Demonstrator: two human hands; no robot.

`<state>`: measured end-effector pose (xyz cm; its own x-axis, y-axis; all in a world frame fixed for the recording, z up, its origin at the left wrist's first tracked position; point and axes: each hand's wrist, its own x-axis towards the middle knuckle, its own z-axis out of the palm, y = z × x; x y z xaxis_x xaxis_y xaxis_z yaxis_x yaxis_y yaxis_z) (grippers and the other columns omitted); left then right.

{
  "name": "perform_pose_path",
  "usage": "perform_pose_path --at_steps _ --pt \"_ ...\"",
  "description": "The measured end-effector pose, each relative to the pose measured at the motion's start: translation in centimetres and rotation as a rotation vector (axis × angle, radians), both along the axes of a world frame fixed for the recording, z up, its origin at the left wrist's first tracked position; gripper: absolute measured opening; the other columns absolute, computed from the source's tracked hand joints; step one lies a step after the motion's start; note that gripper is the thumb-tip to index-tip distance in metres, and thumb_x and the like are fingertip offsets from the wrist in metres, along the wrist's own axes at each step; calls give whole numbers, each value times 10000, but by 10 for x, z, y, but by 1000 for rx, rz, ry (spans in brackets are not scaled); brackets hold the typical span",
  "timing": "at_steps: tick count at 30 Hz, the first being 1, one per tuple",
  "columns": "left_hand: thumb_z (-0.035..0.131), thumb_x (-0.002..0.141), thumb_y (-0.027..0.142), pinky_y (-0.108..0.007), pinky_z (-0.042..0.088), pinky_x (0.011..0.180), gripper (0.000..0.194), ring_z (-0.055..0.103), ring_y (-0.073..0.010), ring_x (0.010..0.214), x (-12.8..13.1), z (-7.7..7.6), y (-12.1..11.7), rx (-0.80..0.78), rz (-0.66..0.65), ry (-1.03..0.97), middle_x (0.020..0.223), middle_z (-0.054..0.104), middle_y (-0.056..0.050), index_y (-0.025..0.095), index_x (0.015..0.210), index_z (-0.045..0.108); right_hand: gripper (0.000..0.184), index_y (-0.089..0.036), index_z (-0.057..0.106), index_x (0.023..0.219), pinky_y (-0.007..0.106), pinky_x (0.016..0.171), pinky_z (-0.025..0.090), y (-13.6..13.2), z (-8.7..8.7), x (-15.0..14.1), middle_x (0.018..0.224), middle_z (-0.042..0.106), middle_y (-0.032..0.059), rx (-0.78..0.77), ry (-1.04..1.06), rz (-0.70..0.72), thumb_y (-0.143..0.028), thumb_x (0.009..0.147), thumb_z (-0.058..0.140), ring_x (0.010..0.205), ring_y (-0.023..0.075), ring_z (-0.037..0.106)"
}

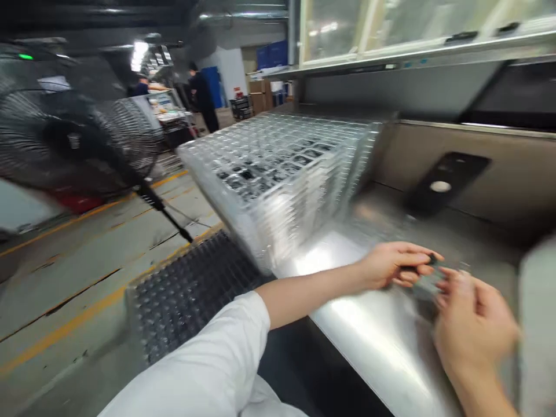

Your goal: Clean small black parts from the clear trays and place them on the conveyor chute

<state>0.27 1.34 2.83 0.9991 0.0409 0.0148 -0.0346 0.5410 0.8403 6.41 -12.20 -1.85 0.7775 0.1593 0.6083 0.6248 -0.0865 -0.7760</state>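
My left hand (397, 263) reaches across a shiny steel bench (373, 336), its fingers pinched on a small dark part (431, 259). My right hand (471, 318) meets it from the right, fingers curled around the same small piece, though motion smears the detail. A tall stack of clear plastic trays (282, 174) with small dark parts in the pockets stands just left of both hands on the bench.
A dark pocketed tray (191, 289) sits lower left by the bench edge. A standing fan (82, 145) is at the left over a grey floor with yellow lines. A black plate (447, 179) is on the machine's sloped panel. People stand far back.
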Motion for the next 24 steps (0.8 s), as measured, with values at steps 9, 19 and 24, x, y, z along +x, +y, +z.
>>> perform_pose_path --at_steps 9,19,24 --pt "686 895 284 -171 186 462 231 349 -29 476 -9 0 -12 -3 186 -109 690 530 49 163 1085 633 552 -199 715 826 308 631 414 -2 12 -16 714 628 25 -53 18 49 -713 952 554 641 189 541" --pt "804 788 315 -184 209 462 367 381 -44 475 -10 -1 -10 -24 202 -184 667 559 36 160 1084 654 469 -204 714 802 285 619 351 -4 8 -17 663 594 -21 -91 -67 40 -609 1007 597 613 145 495" --pt "799 803 309 -188 197 464 338 368 -44 485 -10 1 -9 -34 203 -191 675 537 38 161 1070 654 482 -200 712 798 284 604 334 -4 9 -17 636 562 -27 -92 -80 8 -618 1009 598 597 140 478"
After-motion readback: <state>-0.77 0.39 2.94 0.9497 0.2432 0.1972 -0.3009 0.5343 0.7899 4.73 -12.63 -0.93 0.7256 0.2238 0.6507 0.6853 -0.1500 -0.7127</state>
